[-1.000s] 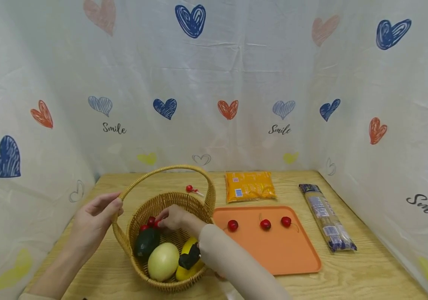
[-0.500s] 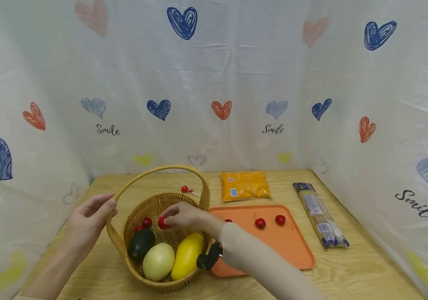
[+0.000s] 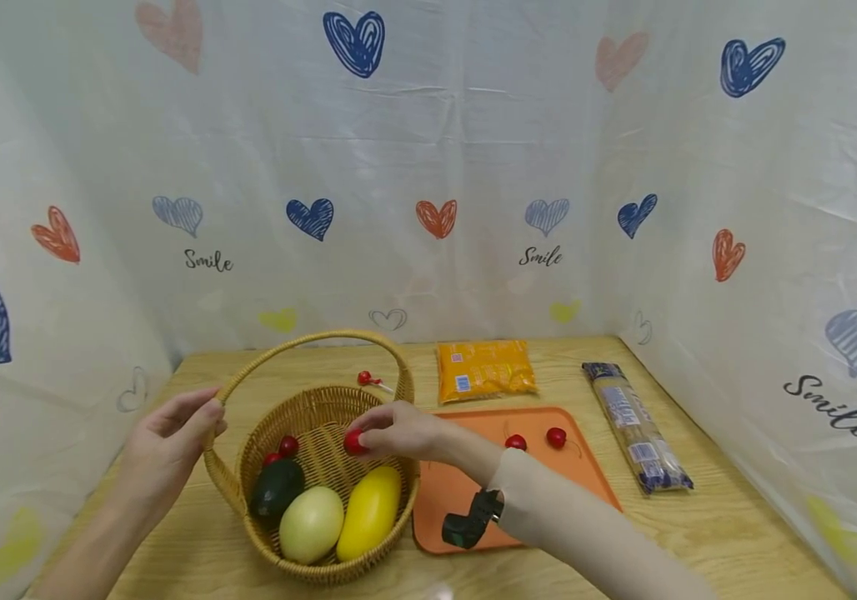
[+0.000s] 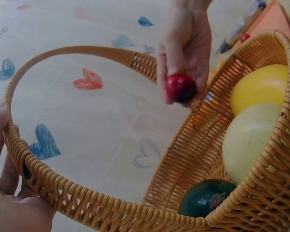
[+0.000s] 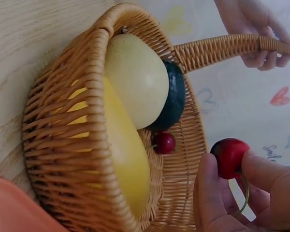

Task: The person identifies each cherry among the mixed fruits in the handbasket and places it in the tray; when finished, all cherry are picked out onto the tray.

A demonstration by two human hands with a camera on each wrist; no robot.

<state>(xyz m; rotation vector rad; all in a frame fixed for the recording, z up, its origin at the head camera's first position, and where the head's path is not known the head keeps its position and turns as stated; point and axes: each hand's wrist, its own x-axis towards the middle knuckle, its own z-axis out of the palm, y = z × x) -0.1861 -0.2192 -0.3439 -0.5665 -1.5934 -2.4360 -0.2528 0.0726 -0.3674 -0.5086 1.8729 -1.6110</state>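
Observation:
My left hand grips the arched handle of a wicker basket, which stands on the wooden table. My right hand pinches a red cherry between thumb and fingers, above the basket's far right part. Its green stem hangs down in the right wrist view. Inside the basket lie a dark green oval fruit, a pale round melon-like fruit and a yellow oblong fruit. Two cherries sit by the dark fruit.
Right of the basket, an orange tray bears cherries, partly hidden by my right forearm. Behind lie an orange packet and a red-wrapped lollipop. A long clear-and-blue packet lies at the right. Heart-printed curtains surround the table.
My right hand has lifted a cherry from beside the others in the basket and moved right with it. My left hand stays on the handle. The head view has shifted slightly.

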